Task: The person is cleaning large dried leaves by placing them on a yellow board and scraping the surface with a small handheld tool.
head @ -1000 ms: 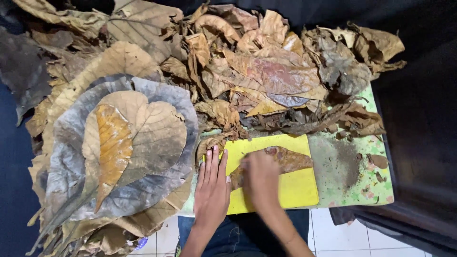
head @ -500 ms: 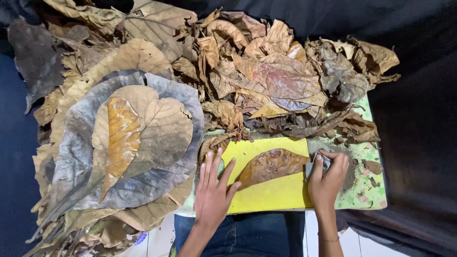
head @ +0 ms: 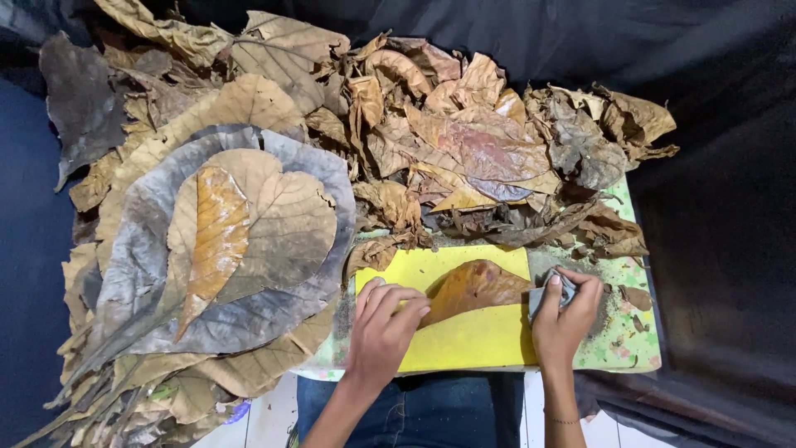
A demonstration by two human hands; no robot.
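A brown dried leaf (head: pixel 474 286) lies on a yellow pad (head: pixel 464 336) at the near edge of a green board (head: pixel 626 336). My left hand (head: pixel 383 325) rests flat on the pad, fingers spread, with the fingertips touching the leaf's left end. My right hand (head: pixel 565 315) sits just right of the pad. It is closed around a small grey cloth (head: pixel 549 294) next to the leaf's right tip.
A stack of flattened grey and tan leaves (head: pixel 224 249) fills the left side. A heap of crumpled dry leaves (head: pixel 481 158) lies behind the pad. Black fabric (head: pixel 721 216) borders the right side and the back. My knees in blue denim (head: pixel 431 411) are below.
My right hand left the leaf, moved to the right of the pad and took hold of the grey cloth. My left hand's fingers shifted onto the leaf's left end.
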